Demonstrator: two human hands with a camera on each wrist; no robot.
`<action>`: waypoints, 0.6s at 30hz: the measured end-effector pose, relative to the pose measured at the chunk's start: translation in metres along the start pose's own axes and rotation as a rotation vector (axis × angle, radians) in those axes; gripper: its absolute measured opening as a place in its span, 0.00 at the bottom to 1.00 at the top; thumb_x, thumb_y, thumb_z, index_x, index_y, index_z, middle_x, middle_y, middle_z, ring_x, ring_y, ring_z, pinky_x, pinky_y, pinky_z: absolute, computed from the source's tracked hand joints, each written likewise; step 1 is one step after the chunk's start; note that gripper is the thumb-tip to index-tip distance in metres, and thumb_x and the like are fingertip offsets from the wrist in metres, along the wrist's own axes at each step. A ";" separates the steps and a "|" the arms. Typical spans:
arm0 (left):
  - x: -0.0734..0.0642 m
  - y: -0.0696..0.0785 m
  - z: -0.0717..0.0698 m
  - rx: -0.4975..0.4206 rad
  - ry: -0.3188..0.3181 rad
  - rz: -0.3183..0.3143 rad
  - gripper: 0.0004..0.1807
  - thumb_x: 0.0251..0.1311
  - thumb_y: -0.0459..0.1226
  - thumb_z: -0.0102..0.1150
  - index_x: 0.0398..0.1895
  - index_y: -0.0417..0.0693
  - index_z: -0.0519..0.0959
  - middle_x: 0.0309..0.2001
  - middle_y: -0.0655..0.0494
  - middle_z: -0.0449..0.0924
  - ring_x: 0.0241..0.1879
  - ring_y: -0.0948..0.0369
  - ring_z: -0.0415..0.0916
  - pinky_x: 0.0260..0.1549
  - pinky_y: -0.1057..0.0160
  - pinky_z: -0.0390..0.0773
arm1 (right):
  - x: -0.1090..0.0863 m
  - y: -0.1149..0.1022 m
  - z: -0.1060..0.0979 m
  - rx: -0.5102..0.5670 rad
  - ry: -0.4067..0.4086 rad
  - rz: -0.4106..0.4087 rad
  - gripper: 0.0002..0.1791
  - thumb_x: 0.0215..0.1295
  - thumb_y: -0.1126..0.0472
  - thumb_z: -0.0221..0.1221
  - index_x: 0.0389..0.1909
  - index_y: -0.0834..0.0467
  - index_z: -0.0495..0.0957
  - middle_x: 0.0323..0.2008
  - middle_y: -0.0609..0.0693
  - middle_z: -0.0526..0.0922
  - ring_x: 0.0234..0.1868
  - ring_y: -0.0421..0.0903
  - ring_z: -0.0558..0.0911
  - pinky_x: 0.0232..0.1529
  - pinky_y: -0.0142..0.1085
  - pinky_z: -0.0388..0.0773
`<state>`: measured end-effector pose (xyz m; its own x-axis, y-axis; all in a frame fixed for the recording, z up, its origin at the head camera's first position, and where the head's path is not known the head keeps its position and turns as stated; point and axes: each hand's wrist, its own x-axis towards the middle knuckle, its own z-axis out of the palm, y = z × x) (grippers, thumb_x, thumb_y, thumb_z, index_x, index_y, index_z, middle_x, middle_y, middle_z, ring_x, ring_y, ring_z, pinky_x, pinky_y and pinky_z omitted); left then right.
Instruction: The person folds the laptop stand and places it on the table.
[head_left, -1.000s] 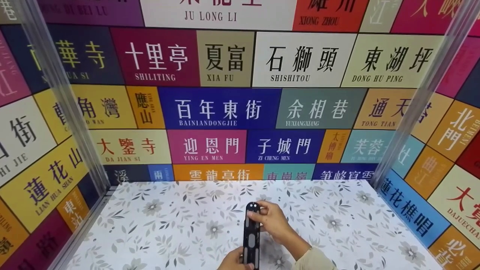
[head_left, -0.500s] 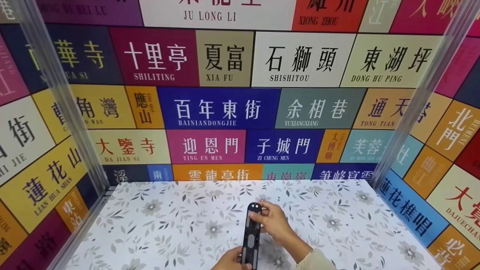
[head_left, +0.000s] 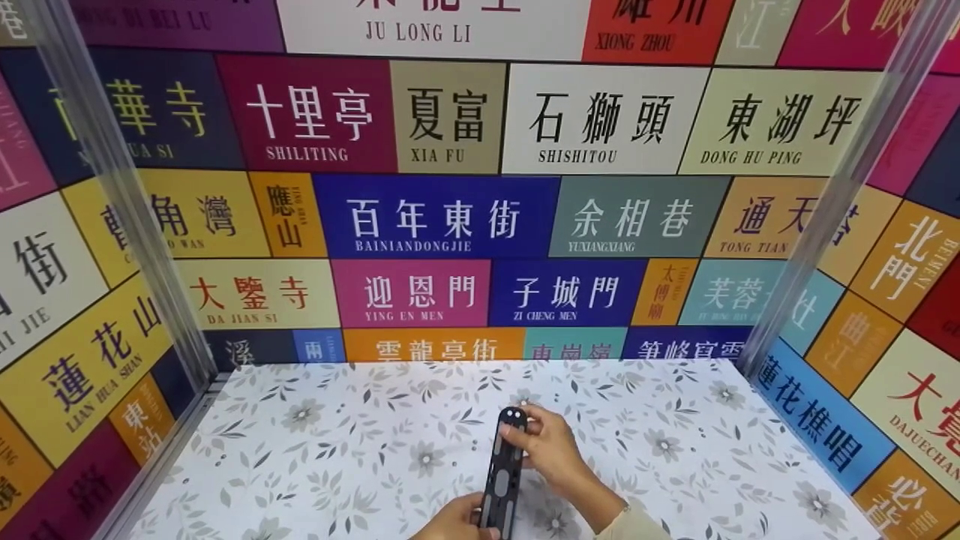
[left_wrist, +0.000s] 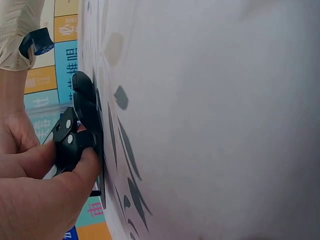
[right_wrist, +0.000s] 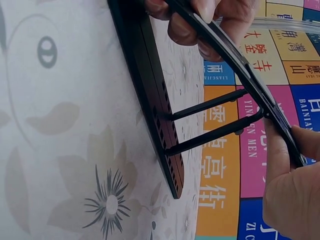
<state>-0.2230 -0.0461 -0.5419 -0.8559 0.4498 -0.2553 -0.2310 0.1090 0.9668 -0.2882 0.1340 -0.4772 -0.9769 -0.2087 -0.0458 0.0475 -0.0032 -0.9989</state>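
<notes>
A black folding laptop stand (head_left: 502, 480) points away from me at the front middle of the table. From the side, in the right wrist view, its upper bar (right_wrist: 240, 65) is raised at a slant over a slotted base bar (right_wrist: 150, 90), with two struts (right_wrist: 215, 132) between them. My right hand (head_left: 551, 450) pinches the far end, its thumb on top. Close to me, my left hand (head_left: 454, 519) holds the near end. In the left wrist view, the left thumb and finger (left_wrist: 82, 170) pinch the stand beside its riveted hinge (left_wrist: 67, 132).
A white tabletop with grey flowers and leaves (head_left: 337, 450) lies under the stand. Behind it and at both sides stand walls of coloured Chinese name panels (head_left: 442, 217). Clear upright posts (head_left: 821, 202) mark the back corners.
The stand has turned slightly: its far end has shifted a little right with the right hand, its near end a little left with the left hand. Both hands keep their hold.
</notes>
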 end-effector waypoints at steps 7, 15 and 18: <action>0.003 -0.002 -0.006 -0.010 -0.077 0.041 0.16 0.54 0.27 0.56 0.48 0.38 0.75 0.27 0.53 0.81 0.25 0.64 0.77 0.31 0.66 0.76 | 0.009 0.020 -0.008 0.006 0.001 0.007 0.30 0.58 0.57 0.64 0.59 0.64 0.69 0.41 0.59 0.83 0.38 0.51 0.85 0.38 0.47 0.81; 0.006 0.000 -0.011 0.032 -0.109 0.003 0.17 0.54 0.26 0.56 0.49 0.40 0.76 0.31 0.50 0.81 0.28 0.62 0.77 0.32 0.64 0.76 | 0.007 0.022 -0.009 -0.037 0.063 0.009 0.29 0.55 0.55 0.65 0.57 0.59 0.71 0.39 0.57 0.84 0.36 0.50 0.85 0.36 0.46 0.82; 0.007 0.000 -0.011 0.058 -0.099 -0.020 0.16 0.54 0.27 0.57 0.47 0.41 0.76 0.31 0.50 0.81 0.29 0.61 0.77 0.32 0.63 0.76 | 0.007 0.023 -0.009 -0.044 0.079 0.009 0.28 0.55 0.54 0.66 0.56 0.60 0.72 0.38 0.56 0.84 0.35 0.49 0.85 0.35 0.45 0.82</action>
<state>-0.2343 -0.0529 -0.5436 -0.8007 0.5321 -0.2751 -0.2183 0.1684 0.9612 -0.2956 0.1414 -0.5003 -0.9900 -0.1304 -0.0540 0.0490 0.0415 -0.9979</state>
